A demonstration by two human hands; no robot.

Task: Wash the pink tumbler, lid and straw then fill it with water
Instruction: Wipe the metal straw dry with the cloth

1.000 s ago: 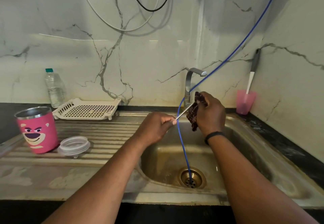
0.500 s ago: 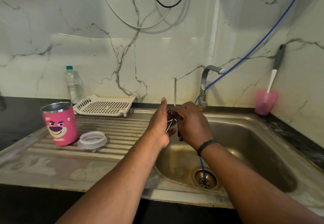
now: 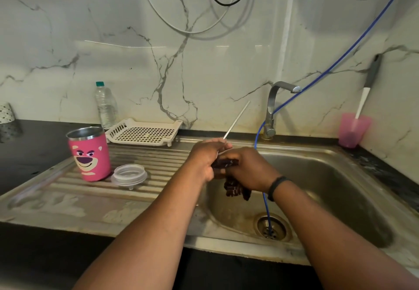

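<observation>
While both hands meet at the middle of the frame, over the left edge of the sink basin [image 3: 328,176], the left hand [image 3: 204,160] has its fingers curled round the lower end of the straw [image 3: 237,119], which pokes up and to the right towards the tap [image 3: 272,108]; the right hand [image 3: 247,169] is clenched on a dark scrubbing cloth [image 3: 235,187], bunched against the straw with its tail hanging down; the pink tumbler [image 3: 89,153] stands upright at left on the ribbed drainboard [image 3: 68,199], open top, bear face towards us; the clear lid [image 3: 129,175] lies just right of it, nearly touching; a blue hose [image 3: 340,60] drops from the upper right into the drain.
</observation>
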